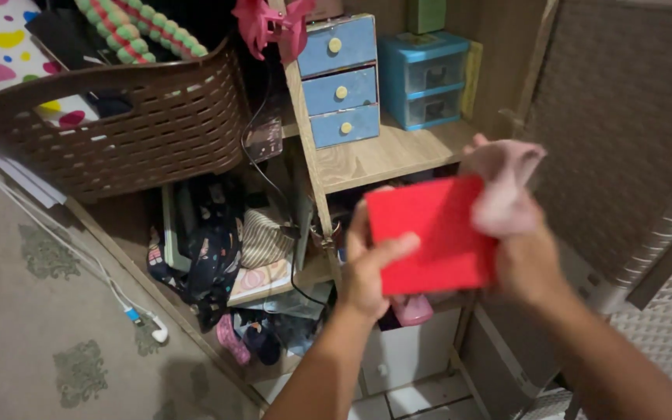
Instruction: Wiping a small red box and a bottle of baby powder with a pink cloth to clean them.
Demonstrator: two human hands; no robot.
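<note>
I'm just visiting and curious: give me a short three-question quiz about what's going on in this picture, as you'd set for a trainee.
1. True or false: the left hand holds the red flat thing by its left edge.
2. What does the right hand press against the red flat thing?
A. a pinkish cloth
B. a sponge
C. a brush
3. What colour are the fronts of the small three-drawer chest on the wooden shelf?

Key:
1. True; the thumb lies across its front.
2. A; the pinkish cloth is bunched at the upper right corner.
3. Blue, with round pale knobs.
</note>
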